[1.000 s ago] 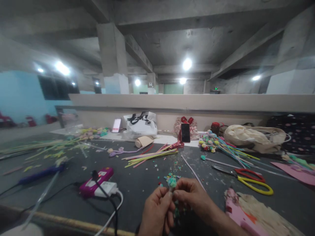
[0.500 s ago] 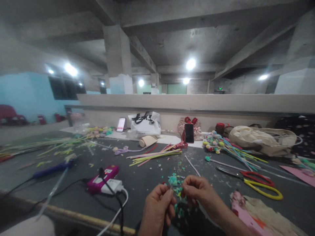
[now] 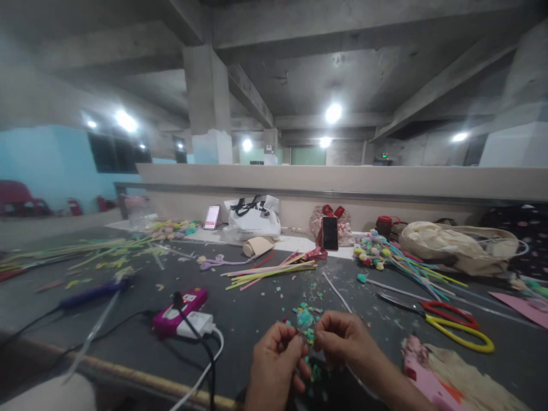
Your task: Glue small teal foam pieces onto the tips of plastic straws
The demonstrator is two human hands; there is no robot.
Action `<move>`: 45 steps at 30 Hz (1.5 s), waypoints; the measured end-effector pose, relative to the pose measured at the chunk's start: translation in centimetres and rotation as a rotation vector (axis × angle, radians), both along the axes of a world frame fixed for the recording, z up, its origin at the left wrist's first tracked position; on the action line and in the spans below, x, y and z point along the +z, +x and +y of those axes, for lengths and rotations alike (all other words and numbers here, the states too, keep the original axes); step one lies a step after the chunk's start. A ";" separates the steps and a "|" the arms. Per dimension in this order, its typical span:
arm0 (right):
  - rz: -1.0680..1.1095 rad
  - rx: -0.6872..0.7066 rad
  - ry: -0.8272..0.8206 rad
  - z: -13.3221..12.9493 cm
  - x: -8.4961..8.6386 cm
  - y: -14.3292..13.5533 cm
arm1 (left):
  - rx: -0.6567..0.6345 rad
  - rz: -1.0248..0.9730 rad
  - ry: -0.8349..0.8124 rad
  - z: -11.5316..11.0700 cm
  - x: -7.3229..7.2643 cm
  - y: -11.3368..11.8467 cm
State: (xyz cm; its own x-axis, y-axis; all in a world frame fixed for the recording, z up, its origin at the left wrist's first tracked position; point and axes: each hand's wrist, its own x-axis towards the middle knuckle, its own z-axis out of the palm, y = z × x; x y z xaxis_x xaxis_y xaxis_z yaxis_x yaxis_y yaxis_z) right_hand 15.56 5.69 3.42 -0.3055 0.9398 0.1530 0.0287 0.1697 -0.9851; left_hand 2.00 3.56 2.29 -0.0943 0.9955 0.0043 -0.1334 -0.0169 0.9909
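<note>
Both hands are close together low in the middle of the head view, over the dark table. My left hand (image 3: 278, 359) has its thumb and fingertips pinched together; whatever they hold is too small to make out. Beside it, my right hand (image 3: 345, 342) is also closed in a pinch, its contents hidden. Small teal and yellow scraps (image 3: 305, 317) lie just beyond and between the hands. A thin pale lilac stick (image 3: 337, 291) lies behind my right hand.
Scissors with red and yellow handles (image 3: 454, 325) lie right, near a pink tool (image 3: 428, 371). A magenta power block (image 3: 182, 313) with cables is at left. Behind are yellow and pink sticks (image 3: 269, 274), a white bag (image 3: 252, 220), a phone (image 3: 330, 233) and flower-tipped stems (image 3: 372, 251).
My hands have shifted very slightly and remain pinched. The whole view has moved a little, and the objects on the table look unchanged.
</note>
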 end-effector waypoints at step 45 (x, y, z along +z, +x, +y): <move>0.032 0.058 0.359 -0.1 0.2 1.1 | 0.324 0.788 0.645 -0.2 -2.2 -0.3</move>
